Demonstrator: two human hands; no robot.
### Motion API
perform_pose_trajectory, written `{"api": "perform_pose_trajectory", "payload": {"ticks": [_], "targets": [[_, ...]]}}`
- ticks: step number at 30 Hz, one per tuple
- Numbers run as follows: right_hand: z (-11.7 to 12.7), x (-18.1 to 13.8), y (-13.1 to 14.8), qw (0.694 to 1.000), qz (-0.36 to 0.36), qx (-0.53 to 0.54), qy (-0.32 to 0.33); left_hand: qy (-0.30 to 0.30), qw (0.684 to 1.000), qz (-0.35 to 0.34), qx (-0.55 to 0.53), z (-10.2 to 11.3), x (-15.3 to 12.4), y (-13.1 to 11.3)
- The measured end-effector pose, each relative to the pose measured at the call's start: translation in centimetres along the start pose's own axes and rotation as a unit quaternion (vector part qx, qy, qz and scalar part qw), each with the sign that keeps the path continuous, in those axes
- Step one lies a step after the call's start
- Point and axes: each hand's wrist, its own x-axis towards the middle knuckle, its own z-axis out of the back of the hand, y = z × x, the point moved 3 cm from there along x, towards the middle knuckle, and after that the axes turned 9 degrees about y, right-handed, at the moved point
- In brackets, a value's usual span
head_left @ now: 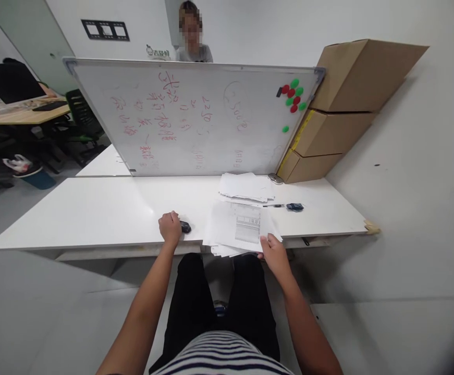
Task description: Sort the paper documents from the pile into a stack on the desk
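Observation:
Near the front edge of the white desk (105, 208), my left hand (170, 227) is closed in a fist. A small black object (185, 227) shows right beside its fingers; whether the fist holds it I cannot tell. My right hand (274, 253) pinches the lower right corner of the papers between thumb and fingers. The top sheet is a printed sheet (247, 229) with a grey table on it. More sheets lie under it, and the loose pile sticks out past the desk's front edge above my lap.
Behind the papers lies another paper stack (246, 186). To the right are a pen (273, 205) and a dark blue-black object (294, 207). A whiteboard (195, 120) with magnets stands along the back, beside stacked cardboard boxes (328, 130). A person (195, 52) is behind it.

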Motion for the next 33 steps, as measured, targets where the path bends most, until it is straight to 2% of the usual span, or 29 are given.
{"api": "perform_pose_trajectory", "payload": {"ticks": [2, 4, 6, 8, 11, 15, 18, 20, 25, 33], "targets": [[0.1, 1.6, 0.6, 0.985, -0.01, -0.174, -0.022, -0.002, 1.0, -0.005, 0.002, 0.0, 0.0, 0.1], [0.2, 2.9, 1.1, 0.947, -0.033, -0.318, -0.031, -0.009, 1.0, -0.01, 0.007, -0.1, 0.0, 0.1], [0.3, 4.2, 1.6, 0.923, -0.044, -0.382, -0.033, -0.01, 1.0, -0.013, 0.012, -0.2, 0.0, 0.1], [0.5, 5.9, 2.4, 0.919, -0.024, -0.39, -0.055, -0.009, 1.0, -0.016, 0.017, -0.2, 0.0, 0.1], [0.1, 9.6, 4.0, 0.916, 0.049, -0.389, -0.083, -0.012, 1.0, -0.015, 0.016, -0.3, 0.0, 0.1], [-2.4, 16.5, 5.5, 0.896, 0.132, -0.424, -0.01, -0.015, 1.0, -0.009, 0.011, -0.4, 0.0, 0.2], [-4.1, 21.0, 5.7, 0.877, 0.115, -0.462, 0.072, -0.021, 1.0, -0.007, 0.004, -0.4, 0.0, 0.2], [-4.7, 23.0, 5.6, 0.866, 0.104, -0.478, 0.102, -0.025, 1.0, -0.009, -0.002, -0.4, -0.1, 0.2], [-4.9, 24.9, 4.9, 0.854, 0.126, -0.486, 0.135, -0.028, 0.999, -0.003, -0.019, -0.5, -0.1, 0.4], [-4.7, 26.1, 3.9, 0.859, 0.112, -0.483, 0.128, -0.027, 0.999, -0.017, -0.026, -0.6, 0.0, 0.6]]}}
